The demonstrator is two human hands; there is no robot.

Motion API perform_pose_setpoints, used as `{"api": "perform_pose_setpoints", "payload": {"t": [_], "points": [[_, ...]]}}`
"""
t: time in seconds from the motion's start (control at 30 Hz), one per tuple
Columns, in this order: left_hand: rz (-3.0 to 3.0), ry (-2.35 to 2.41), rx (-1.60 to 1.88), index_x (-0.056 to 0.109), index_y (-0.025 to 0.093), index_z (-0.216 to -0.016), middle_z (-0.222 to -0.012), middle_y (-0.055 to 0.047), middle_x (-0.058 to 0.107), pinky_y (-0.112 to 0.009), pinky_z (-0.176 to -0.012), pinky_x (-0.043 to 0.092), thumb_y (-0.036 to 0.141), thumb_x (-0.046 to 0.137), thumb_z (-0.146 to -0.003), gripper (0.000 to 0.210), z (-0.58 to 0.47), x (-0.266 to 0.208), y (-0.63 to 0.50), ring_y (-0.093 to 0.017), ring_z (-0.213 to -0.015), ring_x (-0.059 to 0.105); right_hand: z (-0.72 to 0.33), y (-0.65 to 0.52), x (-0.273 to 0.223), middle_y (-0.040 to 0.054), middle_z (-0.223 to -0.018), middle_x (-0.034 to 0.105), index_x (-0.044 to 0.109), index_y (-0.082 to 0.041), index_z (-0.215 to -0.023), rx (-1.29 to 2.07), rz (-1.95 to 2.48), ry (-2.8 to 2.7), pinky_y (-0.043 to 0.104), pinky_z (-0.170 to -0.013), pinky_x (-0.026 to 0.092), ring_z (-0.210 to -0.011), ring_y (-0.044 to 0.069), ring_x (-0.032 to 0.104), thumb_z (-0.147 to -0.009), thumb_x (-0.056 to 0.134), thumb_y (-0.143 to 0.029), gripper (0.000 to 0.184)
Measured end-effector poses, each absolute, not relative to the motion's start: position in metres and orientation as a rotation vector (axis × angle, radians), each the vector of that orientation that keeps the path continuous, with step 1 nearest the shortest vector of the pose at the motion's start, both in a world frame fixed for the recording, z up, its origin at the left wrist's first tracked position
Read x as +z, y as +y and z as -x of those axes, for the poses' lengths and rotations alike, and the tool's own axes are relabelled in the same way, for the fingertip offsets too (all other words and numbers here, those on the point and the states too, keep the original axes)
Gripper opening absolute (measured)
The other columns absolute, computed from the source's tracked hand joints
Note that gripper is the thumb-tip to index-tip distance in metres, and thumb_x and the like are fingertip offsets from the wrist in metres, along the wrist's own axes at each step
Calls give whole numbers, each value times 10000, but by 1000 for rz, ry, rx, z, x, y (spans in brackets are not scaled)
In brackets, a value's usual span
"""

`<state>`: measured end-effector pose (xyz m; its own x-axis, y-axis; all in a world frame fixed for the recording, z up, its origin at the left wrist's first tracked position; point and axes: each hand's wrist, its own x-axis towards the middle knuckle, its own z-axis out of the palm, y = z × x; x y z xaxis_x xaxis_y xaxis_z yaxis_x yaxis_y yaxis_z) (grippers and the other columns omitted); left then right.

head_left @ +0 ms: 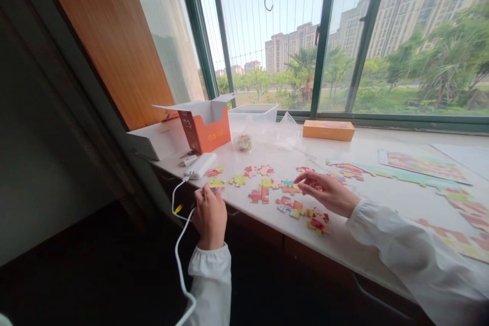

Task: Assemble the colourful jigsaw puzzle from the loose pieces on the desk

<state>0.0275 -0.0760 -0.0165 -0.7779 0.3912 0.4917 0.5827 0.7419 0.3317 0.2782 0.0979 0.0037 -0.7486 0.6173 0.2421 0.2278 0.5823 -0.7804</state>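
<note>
My left hand is at the table's front edge with its fingers curled together; whatever they hold, if anything, is hidden. Just beyond its fingertips lies a yellow-green puzzle piece. A white cable passes beside this hand. Over the loose pieces hovers my right hand, fingers stretched forward and apart, nothing visibly gripped. Near its fingertips is a blue and orange piece. Closer to the edge lie joined pieces, a red piece with a cartoon animal face and a red-purple piece.
An orange box with raised flaps stands at the back left, by a clear plastic tub. A white power bank lies before it. Along the window is a flat orange box. Assembled puzzle border and a picture sheet occupy the right.
</note>
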Motion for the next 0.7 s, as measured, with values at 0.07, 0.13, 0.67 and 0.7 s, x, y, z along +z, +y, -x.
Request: {"api": "perform_pose_setpoints", "payload": {"t": [0.07, 0.13, 0.67, 0.7], "points": [[770, -2564, -666, 580, 150, -1238, -1134, -155, 606, -298, -626, 489, 392, 420, -976, 391, -26, -14, -76, -209, -783, 666, -279, 98, 4, 43, -769, 677, 664, -213, -1008, 1054, 671, -2307, 308, -657, 460, -712, 179, 610, -876, 530, -584, 416], [810, -2576, -665, 583, 148, -1239, -1130, -152, 610, -307, -649, 498, 381, 418, -976, 388, -24, -13, -77, -218, -808, 668, -279, 98, 3, 38, -762, 666, 659, -210, -1010, 1067, 670, -2307, 298, -642, 453, -693, 168, 596, -876, 530, -585, 419], [1190, -2407, -847, 614, 227, -1239, -1255, -104, 621, -304, -749, 529, 309, 431, -972, 334, -50, -15, -70, -219, -952, 671, -281, 103, 0, 61, -819, 669, 651, -210, -1016, 1080, 712, -2310, 337, -690, 471, -754, 197, 602, -860, 509, -651, 490], [1242, -2398, -850, 629, 238, -1219, -1255, -96, 627, -303, -749, 527, 319, 434, -973, 324, -57, -15, -68, -216, -945, 673, -282, 104, -1, 65, -829, 673, 652, -209, -1014, 1080, 716, -2307, 341, -692, 473, -757, 199, 604, -854, 514, -657, 495]]}}
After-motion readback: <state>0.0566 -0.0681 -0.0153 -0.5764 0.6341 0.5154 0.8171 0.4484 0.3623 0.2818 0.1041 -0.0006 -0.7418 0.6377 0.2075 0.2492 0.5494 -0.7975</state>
